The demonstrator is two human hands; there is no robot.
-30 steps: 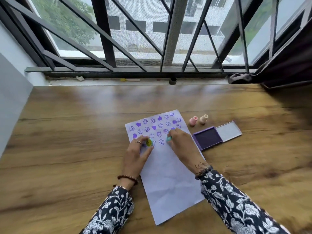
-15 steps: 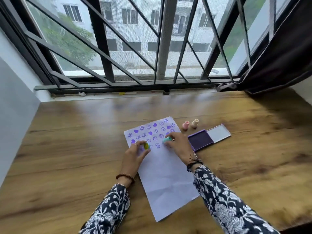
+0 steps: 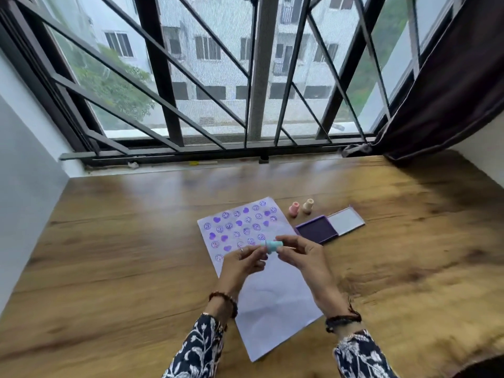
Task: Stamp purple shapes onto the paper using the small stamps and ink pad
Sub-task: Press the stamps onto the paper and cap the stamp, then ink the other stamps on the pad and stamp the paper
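Observation:
A white paper (image 3: 272, 296) lies on the wooden table (image 3: 122, 255), its upper part covered with purple hearts and smiley faces. Above the paper, my left hand (image 3: 242, 261) and my right hand (image 3: 302, 255) meet at a small teal stamp (image 3: 272, 246). The stamp lies sideways between the fingertips of both hands. The open purple ink pad (image 3: 316, 231) sits just right of the paper, with its lid (image 3: 345, 221) folded out beside it. A pink stamp (image 3: 294, 209) and a cream stamp (image 3: 308, 205) stand behind the pad.
A barred window (image 3: 256, 77) runs along the far edge of the table. A dark curtain (image 3: 450, 91) hangs at the back right. A grey wall (image 3: 24, 173) borders the table on the left.
Both hands have lifted off the paper and come together at the teal stamp. The yellow-green stamp seen in my left hand is no longer visible. The view has tilted upward.

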